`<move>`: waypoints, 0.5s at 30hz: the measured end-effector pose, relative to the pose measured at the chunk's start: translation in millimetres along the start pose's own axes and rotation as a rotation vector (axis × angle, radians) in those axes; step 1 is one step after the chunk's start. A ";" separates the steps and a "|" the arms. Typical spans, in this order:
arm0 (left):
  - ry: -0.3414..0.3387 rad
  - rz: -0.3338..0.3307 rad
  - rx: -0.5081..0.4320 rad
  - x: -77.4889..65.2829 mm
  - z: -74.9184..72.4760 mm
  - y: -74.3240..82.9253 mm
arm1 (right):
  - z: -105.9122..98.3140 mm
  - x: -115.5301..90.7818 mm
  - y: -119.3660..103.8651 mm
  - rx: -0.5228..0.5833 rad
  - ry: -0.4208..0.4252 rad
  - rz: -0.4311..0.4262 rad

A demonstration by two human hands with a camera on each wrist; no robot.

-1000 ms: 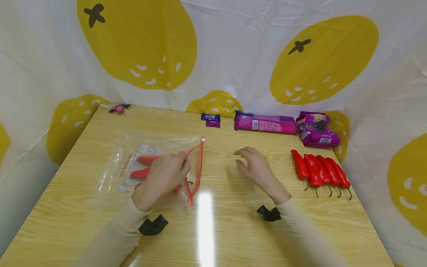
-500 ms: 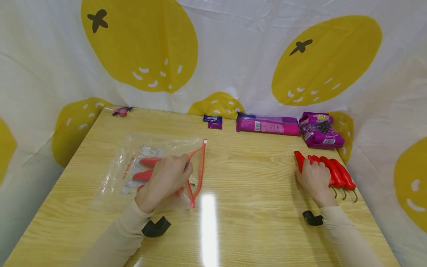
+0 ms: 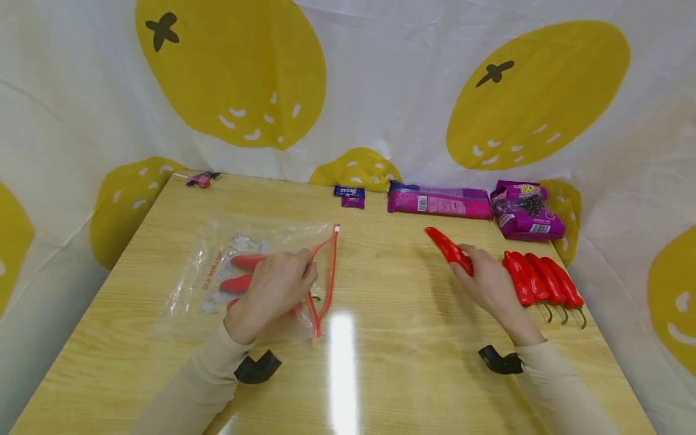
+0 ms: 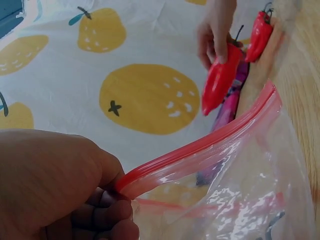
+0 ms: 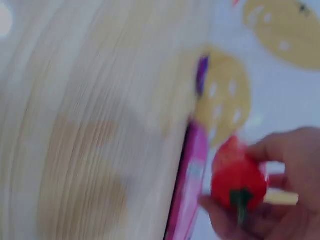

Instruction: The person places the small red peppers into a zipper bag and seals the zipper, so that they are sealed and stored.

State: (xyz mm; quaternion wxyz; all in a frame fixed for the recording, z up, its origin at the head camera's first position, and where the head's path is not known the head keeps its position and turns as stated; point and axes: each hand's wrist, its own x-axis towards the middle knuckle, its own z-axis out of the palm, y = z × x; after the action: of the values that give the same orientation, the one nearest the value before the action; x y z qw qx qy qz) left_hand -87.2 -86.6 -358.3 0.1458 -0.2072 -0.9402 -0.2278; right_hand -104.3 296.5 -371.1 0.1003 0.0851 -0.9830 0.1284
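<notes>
My left hand (image 3: pixel 280 287) pinches the red zip edge (image 4: pixel 200 150) of a clear zip bag (image 3: pixel 187 284), holding its mouth apart. Inside the bag lie several red peppers (image 3: pixel 235 284), partly hidden under that hand. A single red pepper (image 3: pixel 447 246) is gripped in my right hand (image 3: pixel 489 281), raised over the table between the bag and the row. Its green stem (image 5: pixel 242 200) shows in the right wrist view, with thumb and fingers around the body. To the right of this hand several more red peppers (image 3: pixel 549 281) lie side by side, stems toward me.
Along the back edge are a long purple packet (image 3: pixel 440 200), a bulky purple bag (image 3: pixel 526 211), two small wrapped sweets (image 3: pixel 350 196) and a lollipop (image 3: pixel 201 179). A patterned cloth (image 3: pixel 380 78) hangs behind the wooden table (image 3: pixel 413 393).
My right hand reached right to the row of peppers, took one and has lifted it back leftward. The left hand has stayed at the bag's mouth.
</notes>
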 end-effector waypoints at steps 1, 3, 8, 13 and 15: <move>0.001 0.000 0.002 0.4 -0.7 0.2 | 1.4 1.0 -14.2 0.087 -0.056 -0.039; 0.001 0.001 0.005 1.1 -1.8 0.4 | 7.7 2.3 -41.7 0.224 -0.140 -0.132; -0.011 -0.005 0.003 1.1 -2.5 0.4 | 32.2 7.1 -106.4 0.397 -0.215 -0.286; -0.015 -0.009 0.002 0.2 -2.4 -0.3 | 53.3 18.9 -151.0 0.481 -0.212 -0.380; -0.013 -0.007 0.007 0.2 -3.0 -0.4 | 59.2 23.4 -161.8 0.518 -0.217 -0.405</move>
State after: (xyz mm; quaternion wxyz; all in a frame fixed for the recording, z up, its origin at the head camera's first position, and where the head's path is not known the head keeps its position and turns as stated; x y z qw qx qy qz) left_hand -87.0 -88.4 -355.8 0.1397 -0.2050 -0.9425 -0.2238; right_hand -106.1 123.1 -383.9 -0.0061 0.3144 -0.8859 0.3411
